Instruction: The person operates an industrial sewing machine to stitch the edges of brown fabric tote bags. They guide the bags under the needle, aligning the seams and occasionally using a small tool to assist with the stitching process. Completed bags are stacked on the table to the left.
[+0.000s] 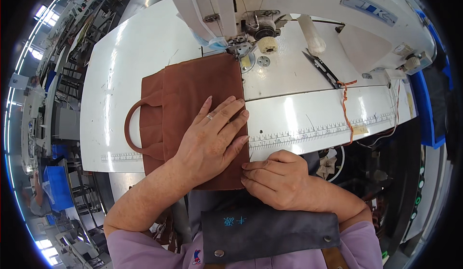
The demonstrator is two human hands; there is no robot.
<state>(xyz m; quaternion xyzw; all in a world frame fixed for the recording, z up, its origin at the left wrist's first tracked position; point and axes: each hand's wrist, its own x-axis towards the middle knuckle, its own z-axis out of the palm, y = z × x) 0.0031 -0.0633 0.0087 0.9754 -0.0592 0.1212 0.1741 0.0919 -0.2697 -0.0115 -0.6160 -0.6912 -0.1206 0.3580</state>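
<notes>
A brown fabric bag [197, 83] with a looped handle [130, 124] on its left side lies flat on the sewing table. Its far right corner reaches under the presser foot of the sewing machine [236, 47]. My left hand [214, 134] rests flat on the bag with fingers stretched toward its right edge; a ring is on one finger. Lower down, my right hand [275, 179] is closed with thumb and fingers pinching the bag's right edge near its close corner.
Black thread snips [323, 70] tied with an orange cord [346, 110] lie right of the needle area. A ruler strip [318, 130] runs along the table's near side. A white cone-like piece [312, 37] stands by the machine. Blue bins [59, 187] and benches fill the left background.
</notes>
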